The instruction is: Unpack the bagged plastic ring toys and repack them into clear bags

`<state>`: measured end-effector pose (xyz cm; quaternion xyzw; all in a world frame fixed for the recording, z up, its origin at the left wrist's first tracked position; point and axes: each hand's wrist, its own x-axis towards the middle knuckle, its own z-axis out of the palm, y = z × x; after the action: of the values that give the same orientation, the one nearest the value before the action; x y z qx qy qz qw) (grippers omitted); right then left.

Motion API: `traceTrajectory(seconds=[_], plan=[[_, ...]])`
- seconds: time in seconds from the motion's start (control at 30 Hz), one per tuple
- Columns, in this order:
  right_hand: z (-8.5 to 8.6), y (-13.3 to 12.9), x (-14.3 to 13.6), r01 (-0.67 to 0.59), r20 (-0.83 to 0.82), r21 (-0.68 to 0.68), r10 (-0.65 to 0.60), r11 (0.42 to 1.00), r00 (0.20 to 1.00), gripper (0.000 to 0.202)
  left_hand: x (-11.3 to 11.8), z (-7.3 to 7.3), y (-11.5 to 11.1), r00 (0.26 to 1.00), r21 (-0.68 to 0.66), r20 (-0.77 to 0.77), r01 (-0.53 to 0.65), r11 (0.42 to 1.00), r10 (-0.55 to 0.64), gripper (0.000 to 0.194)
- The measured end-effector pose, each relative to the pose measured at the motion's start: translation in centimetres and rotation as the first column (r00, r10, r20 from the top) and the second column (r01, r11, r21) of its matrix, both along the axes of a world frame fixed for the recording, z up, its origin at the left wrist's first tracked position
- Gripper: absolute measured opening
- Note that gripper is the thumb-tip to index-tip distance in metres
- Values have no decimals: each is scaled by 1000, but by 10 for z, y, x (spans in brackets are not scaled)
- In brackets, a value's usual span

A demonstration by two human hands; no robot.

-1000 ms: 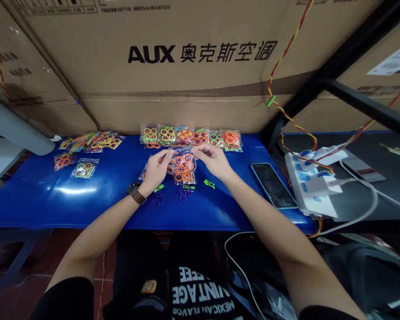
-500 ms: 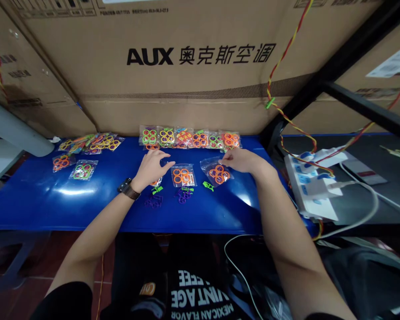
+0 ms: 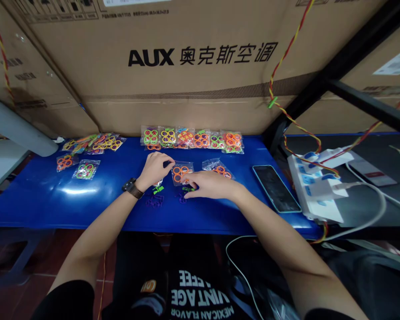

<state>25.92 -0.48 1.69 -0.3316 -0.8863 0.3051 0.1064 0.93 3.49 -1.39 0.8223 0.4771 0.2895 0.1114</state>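
Observation:
My left hand (image 3: 156, 170), with a dark watch on the wrist, pinches the upper left corner of a small clear plastic bag (image 3: 178, 177) holding orange rings. My right hand (image 3: 209, 183) reaches over that bag's lower right side, thumb and fingers apart. Under its fingertips lie a small green piece (image 3: 187, 189) and purple plastic pieces (image 3: 181, 198). Another bag with orange rings (image 3: 222, 170) lies just beyond my right hand, partly covered by it. Below my left hand are a green piece (image 3: 158, 190) and purple pieces (image 3: 154, 202); a further bag there is mostly hidden.
A row of filled bags (image 3: 186, 137) lies along the back of the blue table (image 3: 120, 209). More bags (image 3: 103, 142) are piled at the left. At the right are a smartphone (image 3: 276, 189) and a white power strip (image 3: 315, 191). A cardboard box (image 3: 200, 89) stands behind.
My right hand has let go of the right-hand bag and moved left to the middle one. My left thumb and fingers have closed at the middle bag's corner. The smartphone is now uncovered.

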Motion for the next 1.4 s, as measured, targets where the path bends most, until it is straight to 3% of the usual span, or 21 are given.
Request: traceTrajectory(seconds=[0.17,0.33,0.43,0.6,0.9,1.0,1.17,1.3,1.4], plan=[[-3,1,-1,-53,19,-51,54,997,998,18,0,8,0,952,-76,306,8,997,16,10],[4,2,-2,-141,3,-123,143,982,990,20,3,14,-2,693,-257,713,112,960,109,15],[4,3,-3,-169,7,-152,172,974,985,17,4,15,-3,557,-323,812,184,928,172,13],[0,4,-4,-141,18,-148,145,979,989,21,6,16,-4,434,-425,852,250,870,292,9],[1,-1,-9,-148,36,-87,152,985,988,8,7,13,-6,360,-486,857,325,811,369,8],[0,-3,-9,-112,7,-59,112,992,994,18,8,12,-6,367,-491,850,297,819,377,8],[-9,-7,-19,75,14,78,-76,994,997,44,11,12,-8,363,-478,850,228,848,382,11],[-15,-10,-30,7,69,118,-15,993,997,34,12,13,-8,346,-461,858,196,865,379,14],[-15,-10,-32,-26,15,60,25,998,1000,30,11,12,-8,350,-443,865,196,875,359,14]])
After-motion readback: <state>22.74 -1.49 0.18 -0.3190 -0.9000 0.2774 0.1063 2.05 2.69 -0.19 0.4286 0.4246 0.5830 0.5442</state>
